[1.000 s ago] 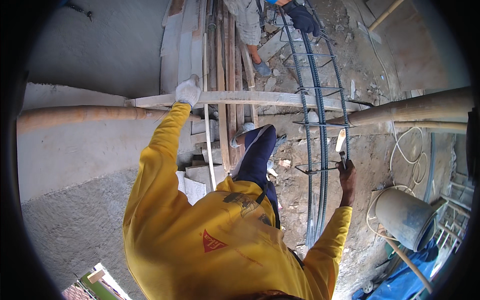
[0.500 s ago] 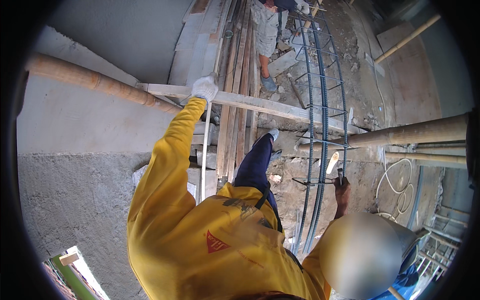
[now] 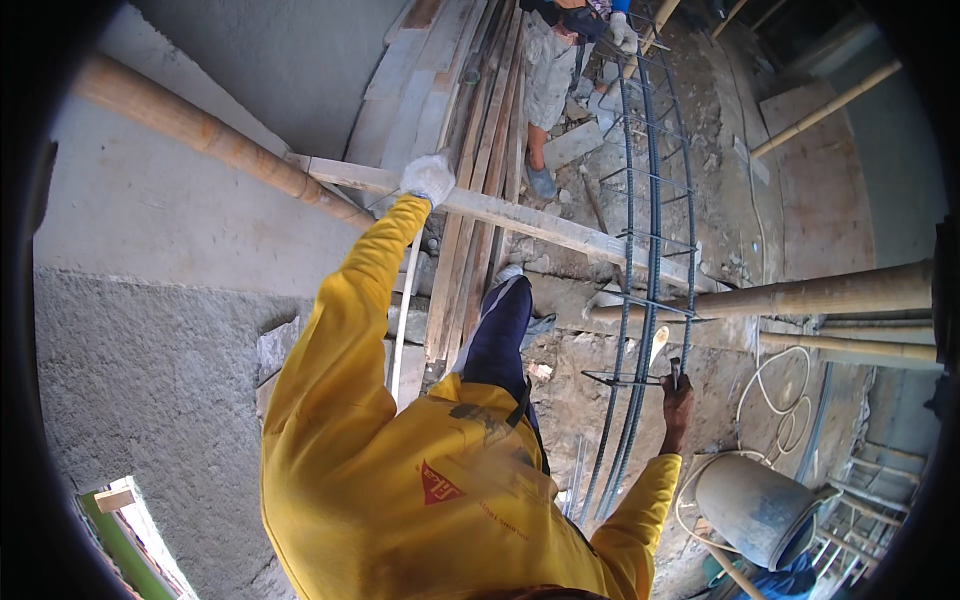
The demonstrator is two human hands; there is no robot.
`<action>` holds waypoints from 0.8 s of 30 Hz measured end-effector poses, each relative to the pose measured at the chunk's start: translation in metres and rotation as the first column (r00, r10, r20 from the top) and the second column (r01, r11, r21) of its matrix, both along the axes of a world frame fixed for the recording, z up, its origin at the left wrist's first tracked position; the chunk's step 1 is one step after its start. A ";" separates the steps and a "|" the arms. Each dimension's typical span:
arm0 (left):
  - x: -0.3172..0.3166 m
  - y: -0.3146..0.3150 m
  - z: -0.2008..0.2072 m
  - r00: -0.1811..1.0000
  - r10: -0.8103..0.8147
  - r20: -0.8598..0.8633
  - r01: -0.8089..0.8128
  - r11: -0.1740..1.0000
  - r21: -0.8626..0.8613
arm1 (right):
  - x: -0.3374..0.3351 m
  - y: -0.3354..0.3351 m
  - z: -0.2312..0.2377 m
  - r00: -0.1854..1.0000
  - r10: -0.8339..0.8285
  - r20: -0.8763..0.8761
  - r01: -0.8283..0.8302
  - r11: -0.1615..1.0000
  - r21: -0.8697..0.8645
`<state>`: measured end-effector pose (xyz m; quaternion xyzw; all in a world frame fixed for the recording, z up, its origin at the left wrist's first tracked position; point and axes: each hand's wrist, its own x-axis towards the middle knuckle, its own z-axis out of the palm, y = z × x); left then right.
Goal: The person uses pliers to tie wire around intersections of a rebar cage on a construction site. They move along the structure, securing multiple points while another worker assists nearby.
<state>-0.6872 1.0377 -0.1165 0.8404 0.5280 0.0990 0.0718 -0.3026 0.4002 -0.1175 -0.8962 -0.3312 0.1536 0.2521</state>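
Observation:
My left hand [image 3: 428,180], in a white knit glove, is closed round a wooden beam [image 3: 540,217] that runs across the passage. A thin pale pole [image 3: 406,310] stands just below this hand. My bare right hand [image 3: 677,405] is closed on a short dark tool [image 3: 675,372], whose kind I cannot make out. It is at the near end of a long rebar cage [image 3: 653,230], beside one of its bars and a stirrup [image 3: 615,380]. A pale elongated piece [image 3: 659,345] shows just beyond that hand; whether it joins the tool, I cannot tell.
Another person [image 3: 550,80] stands at the far end, a white-gloved hand [image 3: 624,34] by the cage. Bamboo poles [image 3: 800,288] jut in from both sides. Long planks [image 3: 475,200] lie left of my leg. A grey bucket [image 3: 750,505] and a coiled hose [image 3: 790,400] are at right.
My view has shifted slightly, showing more of my right sleeve and the bucket. My foot appears farther left. Both hands keep their grip. The other person's gloved hand shows more fully.

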 end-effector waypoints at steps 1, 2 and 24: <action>0.000 -0.001 0.002 1.000 -0.007 0.008 0.007 1.000 0.000 | -0.001 0.001 0.001 0.999 -0.042 -0.009 0.041 0.998 -0.038; -0.001 -0.001 0.003 1.000 -0.007 0.004 0.008 1.000 -0.023 | -0.002 0.002 0.003 1.000 -0.011 -0.003 0.011 1.000 -0.005; -0.027 -0.035 0.001 0.997 0.034 0.073 -0.031 0.999 -0.043 | 0.002 0.000 0.004 1.000 0.018 0.020 -0.017 1.000 -0.021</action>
